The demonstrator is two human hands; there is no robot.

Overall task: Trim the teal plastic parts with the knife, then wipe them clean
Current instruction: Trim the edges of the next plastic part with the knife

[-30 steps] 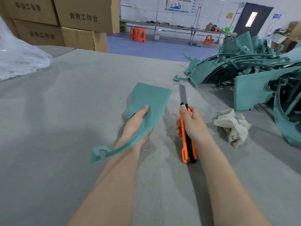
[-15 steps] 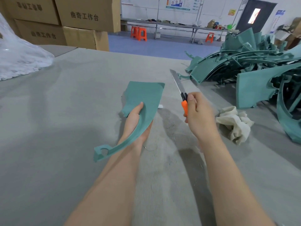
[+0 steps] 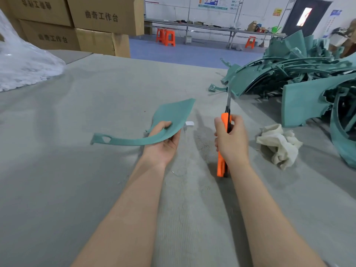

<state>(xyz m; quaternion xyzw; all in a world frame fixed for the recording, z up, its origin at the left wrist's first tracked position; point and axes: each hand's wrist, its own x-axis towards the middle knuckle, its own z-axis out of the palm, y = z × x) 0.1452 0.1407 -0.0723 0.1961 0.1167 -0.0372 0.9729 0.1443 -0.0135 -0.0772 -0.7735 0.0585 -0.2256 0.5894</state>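
Note:
My left hand grips a teal plastic part above the grey table, with the thumb on top. The part has a broad flat panel at the far end and a thin curved arm that ends in a holed tab out to the left. My right hand holds an orange utility knife by its handle, a hand's width right of the part. The blade is extended and points away from me. A crumpled white cloth lies on the table right of the knife.
A large pile of teal parts fills the table's right side. A white plastic bag sits at the far left and cardboard boxes stand behind it. A small white scrap lies beyond my left hand. The grey felt table stretches wide.
My left hand has turned the teal part so its thin arm now points left instead of toward me. My right hand has swung the knife upright, blade pointing away.

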